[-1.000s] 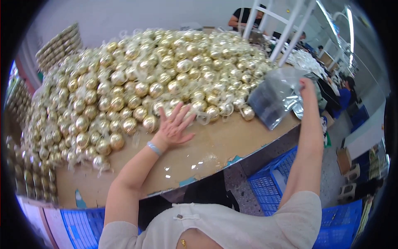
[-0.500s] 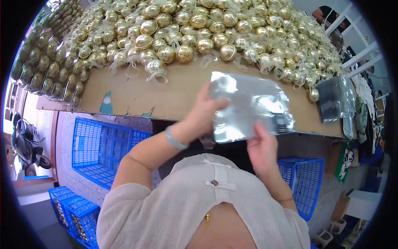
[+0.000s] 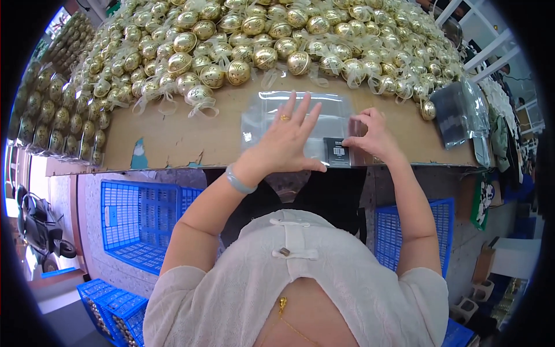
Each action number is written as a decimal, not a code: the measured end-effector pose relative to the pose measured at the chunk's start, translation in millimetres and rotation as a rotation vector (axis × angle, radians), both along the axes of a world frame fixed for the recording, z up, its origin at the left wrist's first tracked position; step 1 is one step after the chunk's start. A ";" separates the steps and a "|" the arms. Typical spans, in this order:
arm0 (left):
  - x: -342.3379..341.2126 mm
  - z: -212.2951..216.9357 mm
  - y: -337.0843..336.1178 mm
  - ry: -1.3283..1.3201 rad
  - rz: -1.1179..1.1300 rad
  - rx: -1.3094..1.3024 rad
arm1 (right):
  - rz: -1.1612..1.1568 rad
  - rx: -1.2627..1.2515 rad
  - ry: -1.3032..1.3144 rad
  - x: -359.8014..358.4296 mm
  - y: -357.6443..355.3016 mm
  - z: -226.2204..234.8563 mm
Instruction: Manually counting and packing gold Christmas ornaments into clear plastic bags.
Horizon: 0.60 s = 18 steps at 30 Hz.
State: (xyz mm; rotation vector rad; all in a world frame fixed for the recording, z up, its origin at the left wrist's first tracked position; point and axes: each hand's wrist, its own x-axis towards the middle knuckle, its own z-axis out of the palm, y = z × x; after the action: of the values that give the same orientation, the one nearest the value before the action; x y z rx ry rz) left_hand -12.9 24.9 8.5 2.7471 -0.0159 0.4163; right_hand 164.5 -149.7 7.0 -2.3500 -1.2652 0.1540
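L hand: palm down, fingers spread wide, over/against clear bag; thumb stretched out nr. bag's front edge. Grips nothing visible.
R hand: at bag's R side; fingers curled, thumb & forefinger apart in a narrow C. Can't tell if film is btwn them.
Wear: gold ring on L hand; pale bracelet, L wrist.
Bag: qty 1, flat, see-thru, shiny; on table at front edge, betw. person & ball pile, under L hand.
Label: black sq. w/ white barcode patch, i.e. black label, bag's front R area, just beside R thumb.
Table: brown top, worn; blue-green patch at front L.
Ball pile: gold balls, many, w/ pale sheer ribbons; heaped across back of table, well past the fingertips.
Packs, L: clear packs of gold balls, in rows, L end of table.
Film, R: dark/clear plastic stack, R end of table.
Crates: blue, slatted; L crate & R crate on floor below table; more lower L.
Far R: white frame, upper corner.
Far L: dark scooter, beyond the crates.
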 end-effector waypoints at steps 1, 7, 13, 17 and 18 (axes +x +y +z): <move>3.2 -3.9 -5.0 0.070 0.004 -0.015 | -0.016 -0.047 0.004 0.9 2.1 4.5; 7.2 -10.3 -13.5 0.175 0.049 -0.047 | -0.148 -0.321 0.390 -2.0 17.2 38.7; 13.7 4.3 -12.3 -0.002 -0.035 0.043 | -0.102 0.176 1.212 0.9 9.6 23.9; 10.9 31.6 -10.8 -0.052 -0.125 0.072 | 0.050 0.329 1.621 -13.4 4.9 12.3; 9.6 40.5 -10.8 -0.045 -0.167 0.080 | 0.089 0.365 1.724 -17.1 3.5 12.6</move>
State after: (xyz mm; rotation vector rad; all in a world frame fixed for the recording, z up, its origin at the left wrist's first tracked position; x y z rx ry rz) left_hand -3.3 14.2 49.0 2.7865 -0.2771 0.4390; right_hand 147.4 -146.2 19.6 -1.0214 -0.3663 1.4116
